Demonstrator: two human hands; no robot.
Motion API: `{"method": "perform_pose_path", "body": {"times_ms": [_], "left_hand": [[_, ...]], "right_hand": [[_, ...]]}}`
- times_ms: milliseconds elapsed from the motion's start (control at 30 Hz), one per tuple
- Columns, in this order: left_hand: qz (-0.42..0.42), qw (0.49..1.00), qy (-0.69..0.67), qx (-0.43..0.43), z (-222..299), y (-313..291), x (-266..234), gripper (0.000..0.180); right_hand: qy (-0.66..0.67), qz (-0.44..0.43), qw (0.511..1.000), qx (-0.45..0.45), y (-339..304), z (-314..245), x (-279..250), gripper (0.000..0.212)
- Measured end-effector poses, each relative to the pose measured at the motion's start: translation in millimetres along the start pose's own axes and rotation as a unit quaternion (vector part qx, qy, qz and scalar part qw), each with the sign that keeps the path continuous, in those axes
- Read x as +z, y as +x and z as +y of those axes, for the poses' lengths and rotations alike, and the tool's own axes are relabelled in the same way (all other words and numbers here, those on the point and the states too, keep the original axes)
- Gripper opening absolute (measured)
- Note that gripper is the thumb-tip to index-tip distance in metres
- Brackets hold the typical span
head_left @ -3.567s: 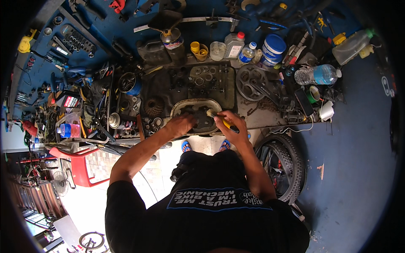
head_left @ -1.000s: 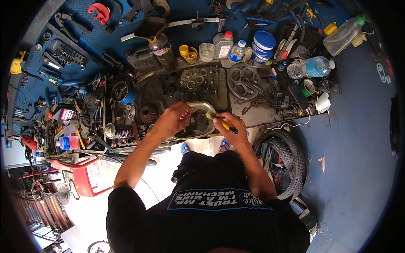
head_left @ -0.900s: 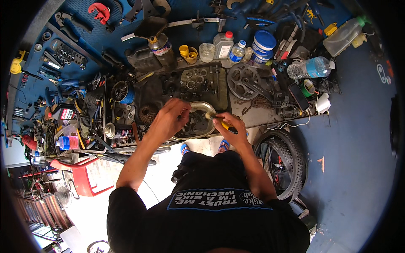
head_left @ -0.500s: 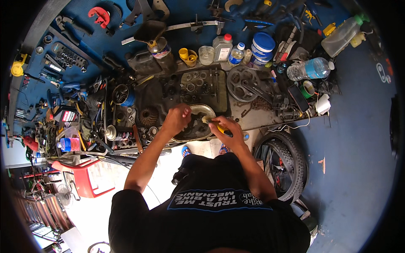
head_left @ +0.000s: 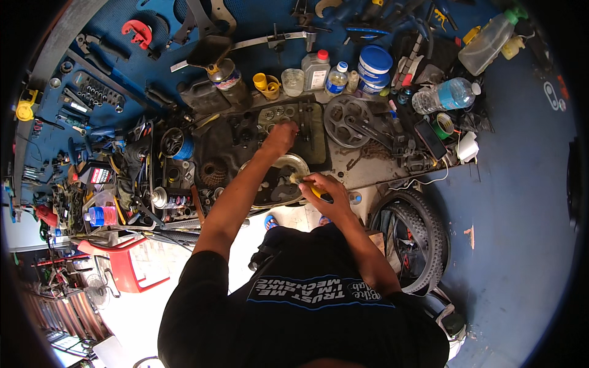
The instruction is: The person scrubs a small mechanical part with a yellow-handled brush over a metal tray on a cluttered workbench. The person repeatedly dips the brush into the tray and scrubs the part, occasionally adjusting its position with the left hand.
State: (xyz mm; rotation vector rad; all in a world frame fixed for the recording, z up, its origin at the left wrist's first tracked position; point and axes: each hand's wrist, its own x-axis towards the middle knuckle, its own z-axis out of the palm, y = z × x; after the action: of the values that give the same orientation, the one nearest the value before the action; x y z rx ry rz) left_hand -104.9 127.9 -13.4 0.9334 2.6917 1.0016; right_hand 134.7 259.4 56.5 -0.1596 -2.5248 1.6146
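Note:
My right hand (head_left: pixel 328 193) grips a brush (head_left: pixel 319 189) by its yellow and black handle. Its pale bristles (head_left: pixel 296 178) hang over a round metal basin (head_left: pixel 302 164) at the bench's front edge. Dark parts lie inside the basin, partly covered by my left forearm. Farther out, my left hand (head_left: pixel 280 137) is over a dark green mat (head_left: pixel 318 153) that carries rings and other small parts. Its fingers are curled together, and whatever they pinch is too small to make out. Left of the basin sits a sprocket cassette (head_left: pixel 215 172).
A crankset with a chainring (head_left: pixel 348 122) lies right of the mat, with a chain (head_left: pixel 371 151) nearby. Bottles, a funnel (head_left: pixel 210 51) and a blue tub (head_left: pixel 375 61) line the bench's back. A phone (head_left: pixel 431 140) lies at right. Tires (head_left: pixel 423 239) lean below the bench.
My left hand has moved away from above the basin, forward onto the mat with the small parts. My right hand keeps the brush over the basin, nearly in place.

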Motion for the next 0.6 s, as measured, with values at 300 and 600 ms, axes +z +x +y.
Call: {"method": "perform_pose_path", "body": {"times_ms": [300,600], "left_hand": [[0.021,0.998,-0.014,0.053,8.3,-69.5,-74.8,0.023],[-0.159,0.96,0.144,0.179,-11.1,-181.9,-68.4,0.037]], "right_hand": [[0.002,-0.001,1.0,-0.003,4.3,0.8,2.0,0.025],[0.001,0.005,0.999,-0.04,17.3,2.5,9.8,0.026]]}}
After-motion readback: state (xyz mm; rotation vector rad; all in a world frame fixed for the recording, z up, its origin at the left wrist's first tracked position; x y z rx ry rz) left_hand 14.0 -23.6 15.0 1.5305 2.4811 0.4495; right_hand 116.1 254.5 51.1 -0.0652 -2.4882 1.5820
